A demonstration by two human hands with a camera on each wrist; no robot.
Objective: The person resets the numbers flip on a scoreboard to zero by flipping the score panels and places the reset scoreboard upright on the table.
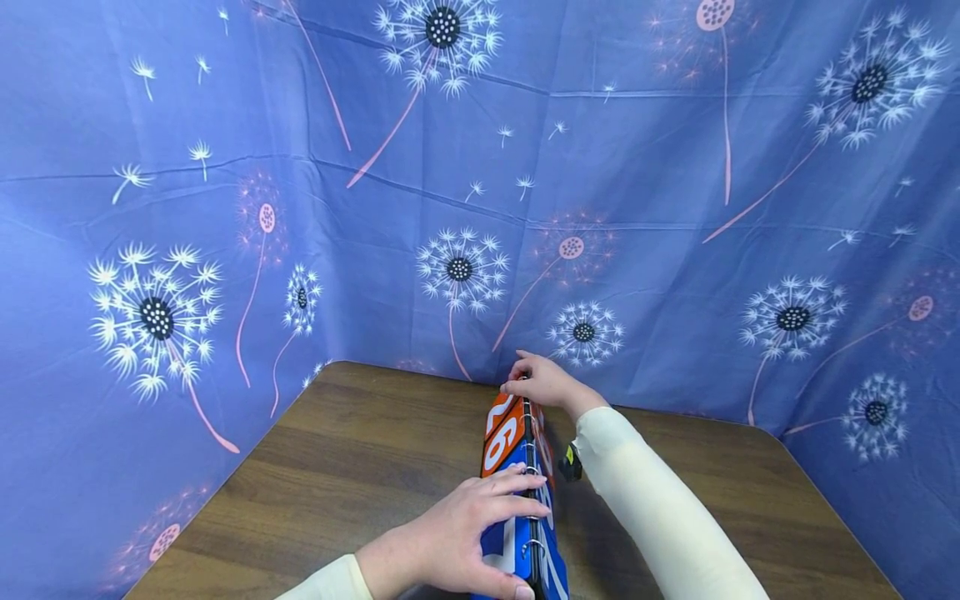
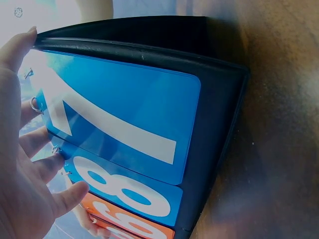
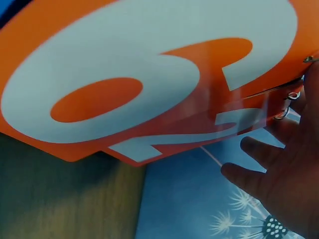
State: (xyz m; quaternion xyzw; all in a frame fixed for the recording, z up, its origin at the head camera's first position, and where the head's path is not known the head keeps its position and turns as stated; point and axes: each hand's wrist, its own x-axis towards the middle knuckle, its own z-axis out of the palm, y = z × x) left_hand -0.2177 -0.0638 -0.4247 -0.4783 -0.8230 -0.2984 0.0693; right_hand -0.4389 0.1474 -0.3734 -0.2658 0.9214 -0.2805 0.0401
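Observation:
A flip scoreboard [image 1: 517,467] with a black stand, ring binding and number cards stands on the wooden table [image 1: 352,475], running away from me. Its near half carries blue cards [image 2: 124,119] showing 7 and 8; its far half carries orange cards [image 3: 124,74] showing 2 and 6. My left hand [image 1: 457,533] lies over the near top edge, its fingers [image 2: 30,144] stretched across the rings onto the blue cards. At the far end, my right hand [image 1: 543,383] curls its fingertips on the top of an orange card, which stands lifted off the one beneath in the right wrist view.
A blue cloth [image 1: 600,167] printed with dandelions hangs around the table on the left, back and right. Bare table surface lies to both sides of the scoreboard. The table's rounded far corners meet the cloth.

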